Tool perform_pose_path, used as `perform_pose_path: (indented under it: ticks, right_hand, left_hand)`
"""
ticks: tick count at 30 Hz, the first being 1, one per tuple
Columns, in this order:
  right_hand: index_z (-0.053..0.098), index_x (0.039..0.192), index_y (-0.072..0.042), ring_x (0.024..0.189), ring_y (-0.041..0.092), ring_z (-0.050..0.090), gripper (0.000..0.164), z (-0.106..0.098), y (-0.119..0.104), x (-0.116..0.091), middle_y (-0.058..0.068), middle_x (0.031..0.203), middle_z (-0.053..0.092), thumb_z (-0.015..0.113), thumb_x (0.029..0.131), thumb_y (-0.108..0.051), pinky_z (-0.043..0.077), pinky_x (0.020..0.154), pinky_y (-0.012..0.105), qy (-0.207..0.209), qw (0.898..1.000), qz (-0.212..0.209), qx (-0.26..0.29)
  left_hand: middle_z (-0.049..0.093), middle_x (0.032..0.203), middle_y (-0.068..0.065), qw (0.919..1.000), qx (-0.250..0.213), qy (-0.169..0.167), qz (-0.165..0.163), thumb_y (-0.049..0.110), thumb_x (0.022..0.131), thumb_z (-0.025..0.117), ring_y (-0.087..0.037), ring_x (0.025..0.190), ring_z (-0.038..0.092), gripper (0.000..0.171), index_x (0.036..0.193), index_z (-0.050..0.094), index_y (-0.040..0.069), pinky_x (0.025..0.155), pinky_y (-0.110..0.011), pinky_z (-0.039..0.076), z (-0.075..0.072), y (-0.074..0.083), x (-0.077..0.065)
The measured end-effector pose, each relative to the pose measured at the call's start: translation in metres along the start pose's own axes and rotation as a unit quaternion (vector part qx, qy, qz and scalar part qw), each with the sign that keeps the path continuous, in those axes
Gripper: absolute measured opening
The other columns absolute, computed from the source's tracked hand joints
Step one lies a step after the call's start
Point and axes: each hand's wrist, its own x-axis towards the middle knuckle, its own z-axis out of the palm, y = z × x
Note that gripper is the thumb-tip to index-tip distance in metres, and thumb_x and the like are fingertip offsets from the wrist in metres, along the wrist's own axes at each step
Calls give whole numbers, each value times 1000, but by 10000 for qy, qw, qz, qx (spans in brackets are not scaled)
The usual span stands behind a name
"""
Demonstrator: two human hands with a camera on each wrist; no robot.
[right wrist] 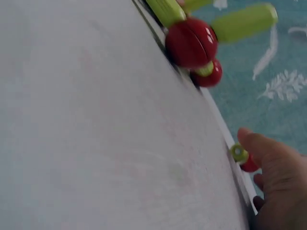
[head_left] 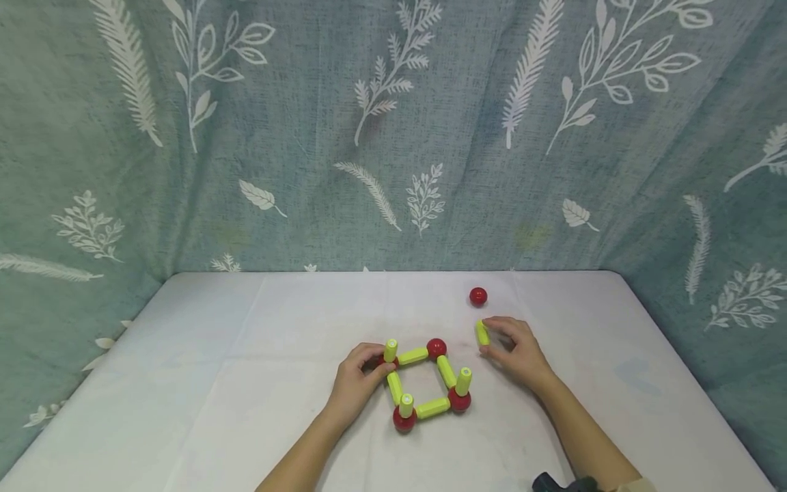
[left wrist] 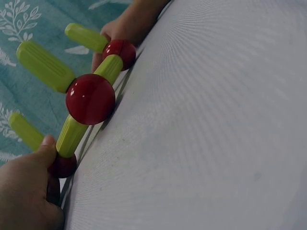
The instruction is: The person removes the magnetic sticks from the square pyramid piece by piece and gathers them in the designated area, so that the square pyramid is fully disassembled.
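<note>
Left hand (head_left: 356, 383) steadying the rod-and-ball square (head_left: 427, 383) mid-tabletop (head_left: 246, 383), grip pinching its far-left corner ball. Right hand (head_left: 516, 352) just beside, grip seemingly closing on a loose green rod (head_left: 482, 333); spare red ball (head_left: 478, 296) lying beyond.

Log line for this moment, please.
left hand: holds corner of rod-and-ball square | right hand: pinches loose yellow rod | spare red ball: apart, on table

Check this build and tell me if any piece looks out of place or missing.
One corner differs: the far right ball of the square frame has no upright stick, while the other three corners do. A loose red ball lies apart behind it, and the right hand pinches a loose green stick.
</note>
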Motion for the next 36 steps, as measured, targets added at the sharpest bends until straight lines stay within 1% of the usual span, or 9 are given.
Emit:
perform_pose_path:
  ticks: [4,7,9,13,18,22,26,31,36]
  right_hand:
    - [66,114,-10,112,19,48,41,3,-8,-10,4,117,63,79,75,-10,45,95,37,328,9984,-430,-155]
    - [66,112,-10,103,16,53,41,2,-14,-15,3,110,66,79,74,-7,47,88,29,289,9969,-734,-29]
    - [64,115,-7,96,18,54,43,1,-18,-17,6,110,66,79,74,-6,47,82,25,-20,9953,-923,295]
    - [59,122,-3,91,23,55,53,2,-25,-20,11,114,64,80,74,-9,48,72,25,-890,9861,-926,1058]
    - [61,122,-6,88,21,55,53,8,-34,-23,3,108,63,81,74,-18,49,71,22,-1280,9838,-510,1144]
    - [64,116,-7,84,18,55,44,13,-38,-25,0,99,65,79,76,-15,49,71,22,-1067,9889,-190,1014]
    - [63,115,-7,82,12,58,41,16,-39,-24,1,94,67,77,76,-5,51,75,23,-509,9937,-232,970]
    - [57,123,-3,83,11,61,52,20,-38,-21,4,93,68,76,75,3,53,79,29,10,9940,-686,854]
    - [56,122,2,77,20,61,57,23,-37,-20,9,86,67,77,69,8,55,74,37,321,9905,-1235,516]
  left_hand:
    - [62,101,8,9996,162,201,-117,20,78,77,-12,94,58,23,100,70,18,84,-24,50,-1,0,1]
    - [62,103,6,9989,171,285,-320,19,79,76,-12,99,58,23,101,70,16,89,-25,49,-1,0,1]
    - [62,105,4,9985,104,331,-416,18,80,76,-12,102,58,23,102,69,14,93,-27,48,-1,-1,1]
    - [62,105,2,9983,-25,333,-480,18,80,75,-14,104,59,24,103,69,13,95,-29,47,0,-2,1]
    - [61,101,5,9989,91,301,-360,21,79,76,-11,97,59,24,102,69,16,88,-24,49,-1,-1,1]
    - [61,99,4,9994,-2,162,-316,21,76,79,-13,94,60,27,100,68,16,84,-23,51,-2,-2,1]
    - [61,99,4,9993,-122,-168,-317,21,73,81,-13,91,61,29,98,67,17,81,-21,52,-3,-4,1]
    - [62,101,5,9978,-67,-635,-175,18,72,82,-12,89,61,32,100,67,18,80,-22,52,-5,-4,1]
    - [64,98,5,9945,-151,-1041,-16,19,70,83,-11,88,62,34,100,68,18,80,-24,52,-9,-2,0]
